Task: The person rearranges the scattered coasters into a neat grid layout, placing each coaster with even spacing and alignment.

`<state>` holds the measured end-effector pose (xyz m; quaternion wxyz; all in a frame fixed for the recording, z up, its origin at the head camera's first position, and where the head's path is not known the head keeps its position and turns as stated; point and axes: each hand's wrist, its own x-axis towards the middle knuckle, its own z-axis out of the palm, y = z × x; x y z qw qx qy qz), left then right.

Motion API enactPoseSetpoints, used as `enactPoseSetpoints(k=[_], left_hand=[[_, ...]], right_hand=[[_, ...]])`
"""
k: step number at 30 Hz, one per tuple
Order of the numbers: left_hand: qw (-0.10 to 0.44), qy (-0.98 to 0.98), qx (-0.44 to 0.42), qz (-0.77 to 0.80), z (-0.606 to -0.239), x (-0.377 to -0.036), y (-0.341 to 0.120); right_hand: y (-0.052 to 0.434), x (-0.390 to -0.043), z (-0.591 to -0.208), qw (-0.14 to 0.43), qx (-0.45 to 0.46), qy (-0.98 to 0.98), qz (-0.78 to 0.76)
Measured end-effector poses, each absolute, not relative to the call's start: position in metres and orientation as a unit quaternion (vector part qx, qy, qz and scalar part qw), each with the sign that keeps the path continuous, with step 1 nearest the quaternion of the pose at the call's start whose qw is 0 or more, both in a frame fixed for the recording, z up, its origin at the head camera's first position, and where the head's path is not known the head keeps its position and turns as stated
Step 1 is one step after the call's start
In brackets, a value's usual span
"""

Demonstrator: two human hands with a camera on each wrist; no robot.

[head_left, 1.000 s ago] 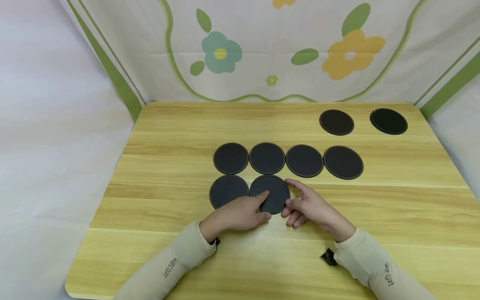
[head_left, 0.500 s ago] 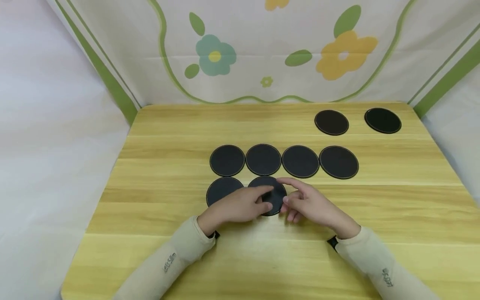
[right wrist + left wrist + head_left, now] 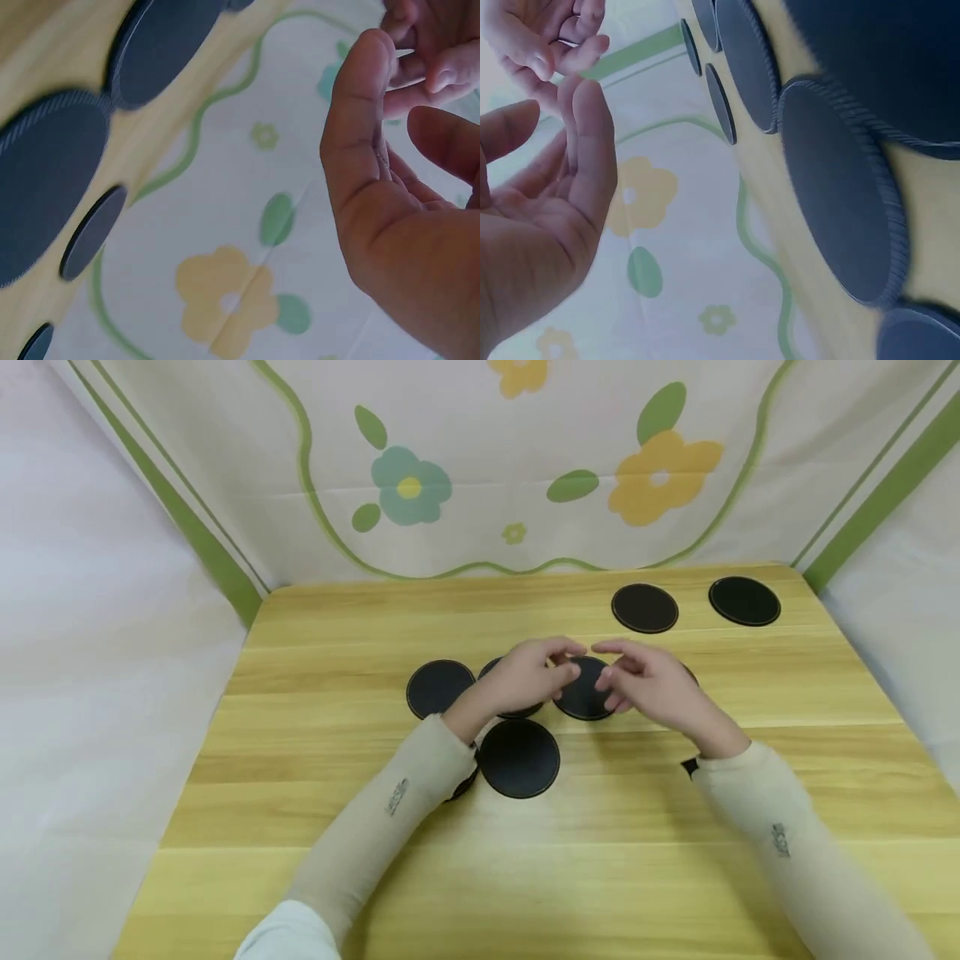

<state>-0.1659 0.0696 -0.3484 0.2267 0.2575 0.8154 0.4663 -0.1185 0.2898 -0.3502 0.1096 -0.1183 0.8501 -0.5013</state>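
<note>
Over the middle row of round black coasters with stitched rims, my left hand (image 3: 531,677) hovers with loosely bent fingers, holding nothing. My right hand (image 3: 651,685) faces it a short gap away, also holding nothing. In the left wrist view both hands are raised off the table beside a coaster (image 3: 840,195). Between and below the hands in the head view lies another middle-row coaster (image 3: 581,695); the leftmost one (image 3: 439,687) shows mostly uncovered. A front-row coaster (image 3: 519,758) lies flat below them. My left sleeve mostly hides its neighbour (image 3: 465,787).
Two more coasters, one brownish (image 3: 644,607) and one black (image 3: 745,601), lie apart at the back right of the wooden table (image 3: 300,827). A floral curtain (image 3: 465,410) hangs behind the table's far edge.
Both hands have lifted off the right front-row coaster and moved forward above the middle row. That coaster stays flat beside its neighbour. The head view has shifted slightly.
</note>
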Motion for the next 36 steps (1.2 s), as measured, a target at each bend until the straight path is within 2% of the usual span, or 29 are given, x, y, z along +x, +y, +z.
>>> enactPoseSetpoints(k=[8, 12, 17, 22, 31, 36], left_hand=[[0.238, 0.806, 0.159, 0.518, -0.356, -0.236, 0.112], [0.231, 0.798, 0.117, 0.544, -0.369, -0.253, 0.129], [0.229, 0.808, 0.098, 0.535, -0.393, -0.256, 0.149], [0.239, 0.813, 0.072, 0.526, -0.403, -0.250, 0.162], [0.276, 0.728, 0.020, 0.628, -0.398, -0.245, 0.163], [0.274, 0.682, -0.021, 0.677, -0.399, -0.248, 0.156]], right_hand=[[0.318, -0.187, -0.357, 0.069, -0.035, 0.915, -0.395], [0.338, -0.217, -0.360, 0.096, -0.016, 0.936, -0.338], [0.356, -0.244, -0.373, 0.163, 0.019, 0.933, -0.319], [0.363, -0.258, -0.394, 0.211, 0.058, 0.917, -0.335], [0.359, -0.259, -0.401, 0.205, 0.084, 0.897, -0.383], [0.356, -0.255, -0.400, 0.201, 0.099, 0.865, -0.450]])
